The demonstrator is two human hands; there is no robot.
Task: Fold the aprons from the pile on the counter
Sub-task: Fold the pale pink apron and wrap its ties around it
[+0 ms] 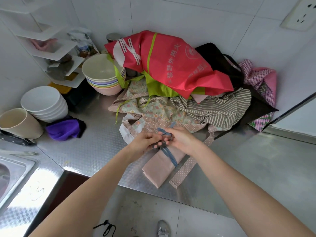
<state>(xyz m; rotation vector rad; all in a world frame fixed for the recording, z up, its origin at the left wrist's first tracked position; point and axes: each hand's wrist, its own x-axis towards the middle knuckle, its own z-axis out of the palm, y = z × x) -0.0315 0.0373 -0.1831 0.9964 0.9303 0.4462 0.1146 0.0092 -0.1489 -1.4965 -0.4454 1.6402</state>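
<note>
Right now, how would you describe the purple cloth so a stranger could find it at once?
Start at the steel counter, left of the apron pile. The purple cloth lies crumpled beside the stack of white bowls. It is the only purple thing among pale dishes.

White tiled walls [196,16] meet in a corner behind a stainless steel counter [256,168] with an embossed pattern. A white wall socket [300,14] sits upper right. A white tiered corner shelf [46,43] stands at left, with stacked pastel bowls [102,74] and white bowls [45,103] near it. A steel sink [12,173] sits at the left edge. Grey tiled floor [196,219] below. Bright glare on the counter edge.
</note>
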